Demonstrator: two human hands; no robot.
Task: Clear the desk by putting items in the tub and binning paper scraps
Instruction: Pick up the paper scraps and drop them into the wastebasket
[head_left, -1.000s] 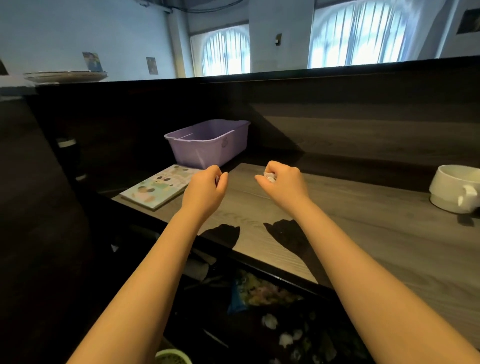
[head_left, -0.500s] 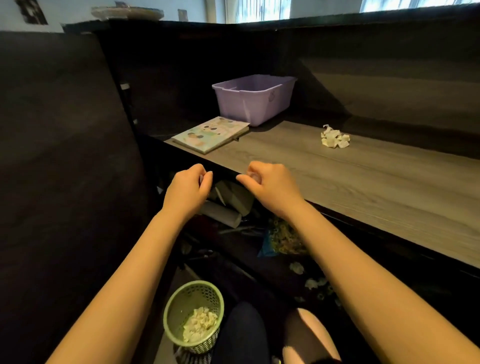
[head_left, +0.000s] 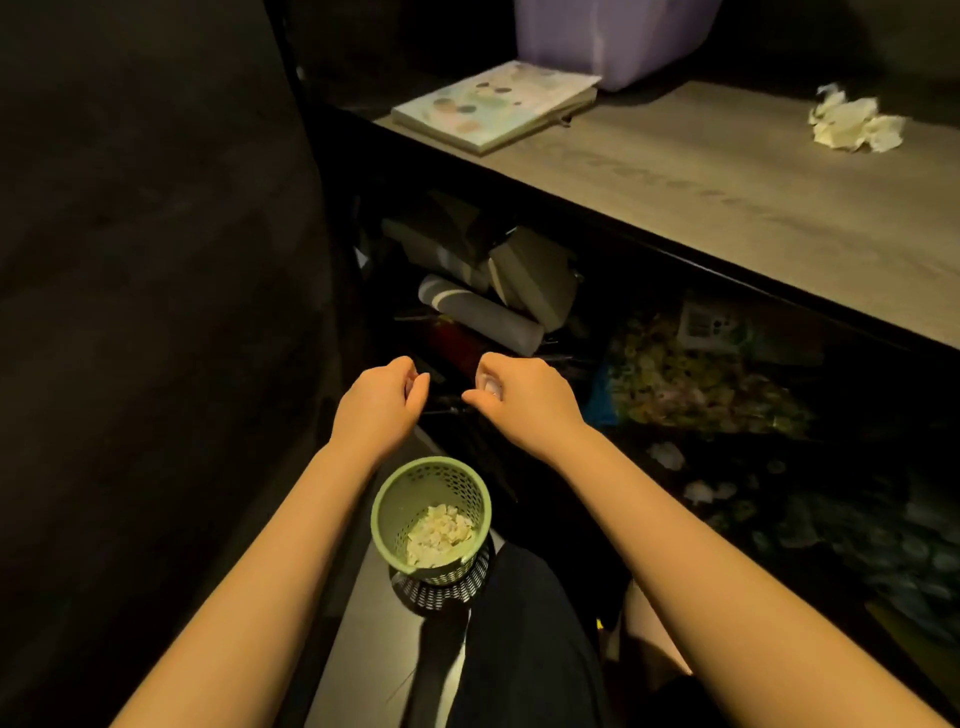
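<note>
Just beyond the green perforated plastic bin (head_left: 431, 462), the right hand (head_left: 519, 400) is clenched on a pale paper scrap (head_left: 491, 385); the left hand (head_left: 384, 402) is curled, contents indiscernible. Bring each directly over the bin's mouth before letting go, lest pieces scatter.

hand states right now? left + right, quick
Left hand: fingers curled; whether it holds anything cannot be told.
Right hand: closed, pinching a white paper scrap.
</note>
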